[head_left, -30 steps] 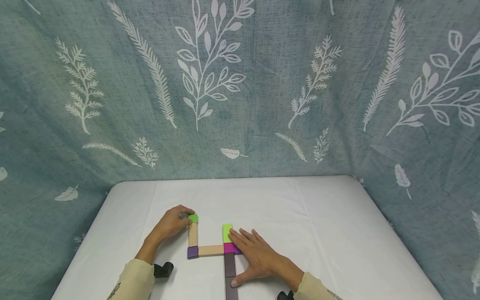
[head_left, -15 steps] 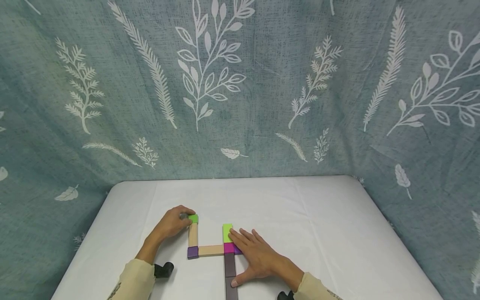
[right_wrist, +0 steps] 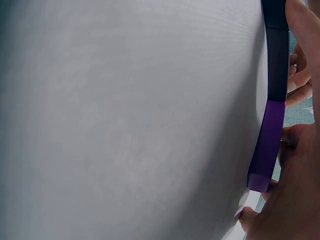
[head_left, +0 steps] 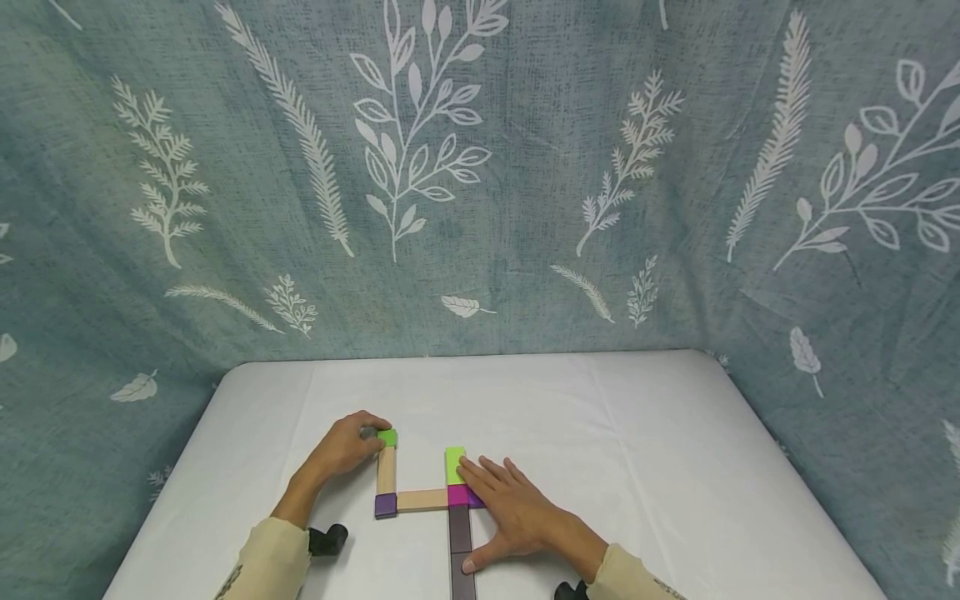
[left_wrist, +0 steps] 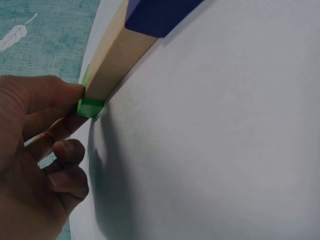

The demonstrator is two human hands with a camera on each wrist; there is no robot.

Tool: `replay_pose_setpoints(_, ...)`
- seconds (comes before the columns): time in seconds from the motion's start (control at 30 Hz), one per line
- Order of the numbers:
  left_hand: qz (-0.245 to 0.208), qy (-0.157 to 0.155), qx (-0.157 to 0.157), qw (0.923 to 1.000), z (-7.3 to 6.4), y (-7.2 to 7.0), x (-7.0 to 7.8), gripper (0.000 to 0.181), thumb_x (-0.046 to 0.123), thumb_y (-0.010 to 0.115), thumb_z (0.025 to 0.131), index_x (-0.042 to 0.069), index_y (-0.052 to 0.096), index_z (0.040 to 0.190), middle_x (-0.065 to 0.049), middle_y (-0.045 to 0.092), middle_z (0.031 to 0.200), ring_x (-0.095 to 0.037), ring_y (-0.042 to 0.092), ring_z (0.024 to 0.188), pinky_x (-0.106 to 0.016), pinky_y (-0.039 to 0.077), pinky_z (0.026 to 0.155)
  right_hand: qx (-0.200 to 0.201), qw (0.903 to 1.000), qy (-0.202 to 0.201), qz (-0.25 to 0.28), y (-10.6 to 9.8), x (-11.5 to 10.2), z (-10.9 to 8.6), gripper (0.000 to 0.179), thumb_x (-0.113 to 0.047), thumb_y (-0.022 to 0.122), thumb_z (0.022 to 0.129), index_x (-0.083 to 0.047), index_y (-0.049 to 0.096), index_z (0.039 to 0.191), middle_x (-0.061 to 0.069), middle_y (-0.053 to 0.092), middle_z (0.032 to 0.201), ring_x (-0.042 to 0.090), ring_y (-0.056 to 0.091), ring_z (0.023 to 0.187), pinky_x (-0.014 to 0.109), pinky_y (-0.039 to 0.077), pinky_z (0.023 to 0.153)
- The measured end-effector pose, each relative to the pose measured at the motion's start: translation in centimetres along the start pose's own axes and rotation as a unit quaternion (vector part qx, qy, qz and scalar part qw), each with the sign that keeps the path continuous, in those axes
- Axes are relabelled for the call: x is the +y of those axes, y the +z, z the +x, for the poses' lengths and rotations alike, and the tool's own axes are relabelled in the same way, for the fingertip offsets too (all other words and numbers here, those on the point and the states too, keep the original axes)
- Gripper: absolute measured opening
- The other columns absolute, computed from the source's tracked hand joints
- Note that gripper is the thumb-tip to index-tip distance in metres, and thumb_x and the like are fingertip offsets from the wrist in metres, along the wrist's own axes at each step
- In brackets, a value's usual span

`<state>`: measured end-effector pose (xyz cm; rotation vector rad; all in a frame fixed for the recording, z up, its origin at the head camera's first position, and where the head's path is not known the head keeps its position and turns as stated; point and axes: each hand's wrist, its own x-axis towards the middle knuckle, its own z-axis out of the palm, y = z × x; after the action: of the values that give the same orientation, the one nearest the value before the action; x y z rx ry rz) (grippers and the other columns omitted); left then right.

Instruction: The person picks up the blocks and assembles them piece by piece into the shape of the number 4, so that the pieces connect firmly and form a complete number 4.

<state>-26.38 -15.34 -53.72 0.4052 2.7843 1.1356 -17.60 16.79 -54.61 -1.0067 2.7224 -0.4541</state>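
Flat on the white table lies a joined shape of colored blocks. At its far left end my left hand (head_left: 343,447) pinches a small green block (head_left: 387,437) between thumb and fingers. That block meets a plain wooden block (head_left: 386,471), which runs down to a dark purple block (head_left: 386,505). Another wooden block (head_left: 422,500) leads right to a magenta block (head_left: 457,496). My right hand (head_left: 517,514) is spread, its fingertips touching a lime block (head_left: 454,465) and its thumb on the dark grey blocks (head_left: 460,530). It partly covers a purple block (right_wrist: 267,142).
A white cloth covers the table (head_left: 645,433). Behind it hangs a teal curtain (head_left: 525,167) with white leaf prints. Black wrist mounts (head_left: 327,540) show beneath the tan sleeves (head_left: 266,562). The dark grey blocks run out of the head view at the bottom.
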Motion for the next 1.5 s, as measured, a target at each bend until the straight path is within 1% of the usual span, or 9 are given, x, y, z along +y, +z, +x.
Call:
replay_pose_setpoints(0.23,-0.002,0.003,0.007,1.0,0.0,0.0,-0.3,0.032,0.008,0.068,0.092,0.002,0.069,0.123,-0.017,0.065,0.128,-0.045,0.05,0.13,-0.06,0.038,0.107,-0.003,1.0,0.003,0.0,0.0,0.0,0.0,0.13,-0.087,0.067,0.066,-0.016,0.018,0.163,-0.002,0.013,0.169,0.03,0.014,0.154,0.055,0.009,0.121)
replay_pose_setpoints(0.4,0.006,0.003,0.016,0.9998,-0.1,0.1,-0.2,0.034,0.012,0.07,0.093,0.004,0.068,0.126,-0.016,0.063,0.13,-0.041,0.055,0.125,-0.056,0.046,0.1,-0.004,1.0,0.003,0.003,-0.1,0.0,0.1,0.13,-0.087,0.067,0.066,-0.016,0.018,0.163,-0.002,0.013,0.169,0.031,0.014,0.154,0.056,0.009,0.121)
replay_pose_setpoints(0.53,0.013,0.001,0.024,0.9996,-0.4,0.0,0.2,0.036,0.012,0.071,0.091,0.005,0.068,0.126,-0.015,0.063,0.129,-0.03,0.062,0.104,-0.047,0.052,0.087,-0.005,1.0,0.003,0.004,0.0,0.0,0.1,0.13,-0.087,0.067,0.066,-0.016,0.017,0.163,-0.001,0.013,0.169,0.031,0.014,0.154,0.055,0.008,0.121)
replay_pose_setpoints(0.63,0.013,-0.002,0.027,0.9995,-0.6,-0.1,0.5,0.04,0.013,0.074,0.09,0.005,0.067,0.128,-0.014,0.063,0.126,-0.02,0.055,0.085,-0.038,0.048,0.072,-0.006,1.0,0.004,0.003,0.0,0.0,0.1,0.13,-0.087,0.067,0.066,-0.016,0.017,0.163,-0.001,0.013,0.169,0.031,0.014,0.154,0.055,0.008,0.121)
replay_pose_setpoints(0.7,0.016,0.001,0.027,0.9995,-0.8,-0.2,0.5,0.043,0.014,0.075,0.089,0.005,0.066,0.13,-0.014,0.062,0.125,-0.018,0.051,0.08,-0.035,0.044,0.067,-0.007,0.9999,0.007,0.004,0.0,0.0,0.1,0.131,-0.087,0.067,0.066,-0.016,0.017,0.163,-0.001,0.013,0.169,0.031,0.014,0.154,0.055,0.008,0.121)
replay_pose_setpoints(0.8,0.02,0.01,0.027,0.9994,-1.2,-0.2,0.6,0.046,0.016,0.077,0.088,0.004,0.065,0.131,-0.014,0.062,0.127,-0.02,0.054,0.086,-0.037,0.046,0.072,-0.007,0.9999,0.008,0.009,-0.1,0.0,0.1,0.131,-0.087,0.067,0.065,-0.016,0.017,0.163,-0.001,0.013,0.169,0.031,0.014,0.154,0.056,0.008,0.121)
replay_pose_setpoints(1.0,0.031,0.028,0.023,0.9989,-2.0,-0.2,0.5,0.051,0.018,0.078,0.087,0.004,0.062,0.133,-0.02,0.059,0.135,-0.033,0.06,0.107,-0.052,0.049,0.092,-0.009,0.9997,0.006,0.023,-0.2,-0.1,0.1,0.131,-0.086,0.068,0.066,-0.015,0.017,0.163,0.0,0.012,0.17,0.032,0.013,0.154,0.057,0.007,0.12)
replay_pose_setpoints(1.3,0.017,0.024,0.028,0.9992,-3.1,0.2,0.6,0.053,0.019,0.077,0.088,0.004,0.061,0.136,-0.018,0.058,0.136,-0.037,0.058,0.118,-0.056,0.045,0.1,-0.011,0.9996,0.006,0.024,-0.2,-0.1,0.1,0.13,-0.086,0.068,0.066,-0.016,0.016,0.163,0.0,0.012,0.17,0.032,0.013,0.154,0.057,0.007,0.121)
replay_pose_setpoints(1.5,0.032,0.011,0.038,0.9987,-3.9,1.0,0.5,0.054,0.023,0.077,0.089,0.006,0.059,0.138,-0.018,0.056,0.14,-0.04,0.053,0.127,-0.057,0.04,0.106,-0.011,0.9996,0.005,0.027,-0.2,-0.1,0.1,0.131,-0.086,0.067,0.066,-0.016,0.016,0.163,0.0,0.012,0.169,0.032,0.013,0.154,0.057,0.006,0.121)
